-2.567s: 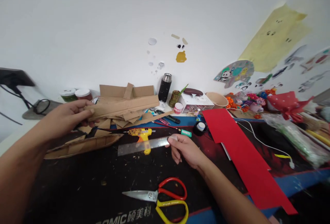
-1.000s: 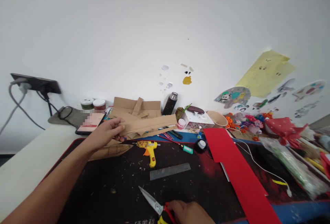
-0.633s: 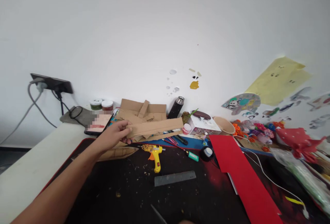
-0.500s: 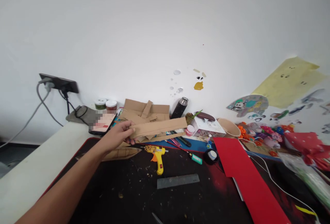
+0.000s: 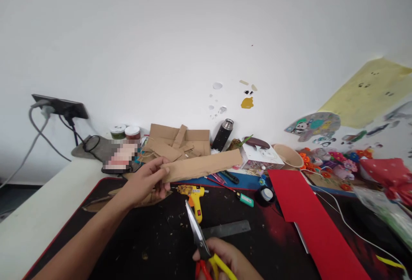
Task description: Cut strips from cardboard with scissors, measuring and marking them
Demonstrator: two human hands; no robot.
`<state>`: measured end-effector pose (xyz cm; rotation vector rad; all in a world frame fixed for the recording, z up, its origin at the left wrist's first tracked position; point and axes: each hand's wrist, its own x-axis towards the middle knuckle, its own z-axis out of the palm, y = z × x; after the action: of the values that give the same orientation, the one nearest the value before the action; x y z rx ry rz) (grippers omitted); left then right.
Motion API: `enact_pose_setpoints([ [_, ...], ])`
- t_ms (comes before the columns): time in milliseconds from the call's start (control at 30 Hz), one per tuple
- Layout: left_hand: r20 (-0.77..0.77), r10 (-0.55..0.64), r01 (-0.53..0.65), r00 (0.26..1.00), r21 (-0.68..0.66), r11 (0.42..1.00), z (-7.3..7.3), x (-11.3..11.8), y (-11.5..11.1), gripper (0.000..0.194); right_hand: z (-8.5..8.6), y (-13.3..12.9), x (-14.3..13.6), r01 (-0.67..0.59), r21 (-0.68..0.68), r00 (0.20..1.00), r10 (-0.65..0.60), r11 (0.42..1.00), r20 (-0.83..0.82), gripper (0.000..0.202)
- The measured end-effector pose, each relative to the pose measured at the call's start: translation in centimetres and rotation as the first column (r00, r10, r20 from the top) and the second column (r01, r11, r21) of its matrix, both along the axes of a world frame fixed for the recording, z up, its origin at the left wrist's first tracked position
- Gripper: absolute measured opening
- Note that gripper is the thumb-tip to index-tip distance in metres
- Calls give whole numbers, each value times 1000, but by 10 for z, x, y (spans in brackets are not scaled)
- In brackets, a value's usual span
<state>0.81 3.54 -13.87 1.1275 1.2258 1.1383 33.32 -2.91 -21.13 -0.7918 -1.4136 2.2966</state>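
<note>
My left hand [image 5: 153, 181] pinches the left end of a long cardboard strip [image 5: 202, 166], which is held up over the back of the black mat. Near the bottom edge, my right hand [image 5: 225, 256] grips scissors [image 5: 198, 232] by their red and yellow handles, blades pointing up and left. The blades look nearly closed, apart from the strip. A yellow glue gun [image 5: 197, 206] lies on the mat between the hands, just behind the scissors' tip. Partly behind the scissors and right hand is a grey ruler [image 5: 228, 229].
Cardboard scraps [image 5: 174, 142] and a black bottle [image 5: 222, 135] stand by the wall. A green cutter [image 5: 245, 199], a dark jar [image 5: 265, 194] and red card [image 5: 309, 215] are to the right. Farther left are a blurred phone [image 5: 120, 157] and a power strip [image 5: 61, 106].
My right hand has come into view at the bottom with the scissors. The strip has shifted slightly right and nearer, its face turned more toward me. The camera view has shifted a little.
</note>
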Motion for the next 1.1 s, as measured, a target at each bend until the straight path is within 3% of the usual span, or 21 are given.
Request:
enact_pose_setpoints([
  [100,56,33,-32,998,-19,999,1,6,-1,48,2,8,-13,7,-17,993,-9,1000,-119,86],
  [200,77,43,-41,996,-27,999,3,10,-2,48,4,15,-23,19,70,989,-9,997,-145,95],
  [300,64,25,-24,998,-19,1000,5,12,-3,47,7,15,-32,-42,57,988,50,997,-147,101],
  [433,50,26,-26,998,-4,1000,7,14,-4,47,10,8,-46,136,130,991,-136,982,-13,81],
  [533,39,18,-17,999,-15,1000,6,17,-5,46,9,8,-58,172,243,973,-203,955,112,84],
  [700,17,-21,21,1000,-1,1000,3,25,-7,46,0,11,-74,276,389,926,-352,879,137,85],
  [933,-44,-40,42,998,44,998,-2,31,-10,42,2,14,-82,293,518,910,-400,804,106,63],
  [1100,-78,-37,39,996,36,999,-4,34,-12,43,3,16,-83,273,547,903,-406,791,137,59],
])
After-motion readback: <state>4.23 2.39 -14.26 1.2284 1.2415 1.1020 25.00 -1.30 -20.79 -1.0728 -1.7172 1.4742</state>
